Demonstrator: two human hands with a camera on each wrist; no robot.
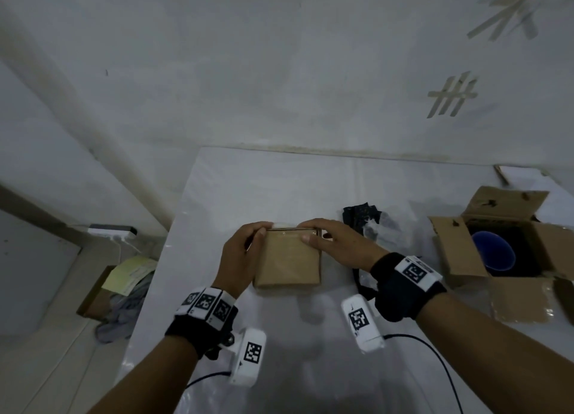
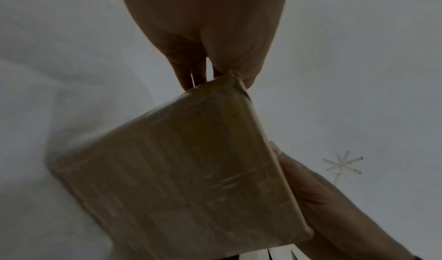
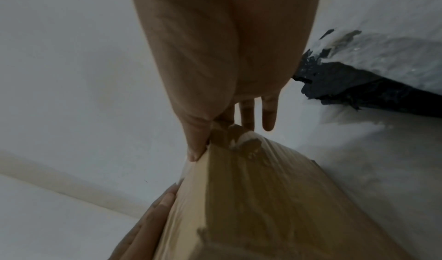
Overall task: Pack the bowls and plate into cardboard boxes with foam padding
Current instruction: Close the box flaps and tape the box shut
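A small closed cardboard box (image 1: 287, 260), wrapped in clear film, sits in the middle of the white table (image 1: 273, 183). My left hand (image 1: 259, 234) grips its far left corner, fingers curled over the far edge and thumb on the near side. My right hand (image 1: 313, 232) grips the far right corner, thumb lying on the top. A thin white strip shows at the far edge between my hands. The left wrist view shows the left hand (image 2: 219, 82) pinching a corner of the box (image 2: 179, 169). Likewise the right hand (image 3: 222, 141) pinches the other corner of the box (image 3: 275, 198). What the box holds is hidden.
At the right stands an open cardboard box (image 1: 450, 252) with a blue bowl (image 1: 494, 255) inside on dark padding. Black foam and clear plastic (image 1: 362, 215) lie behind my right hand. Off the table's left edge, a floor box (image 1: 93, 302) holds papers and cloth.
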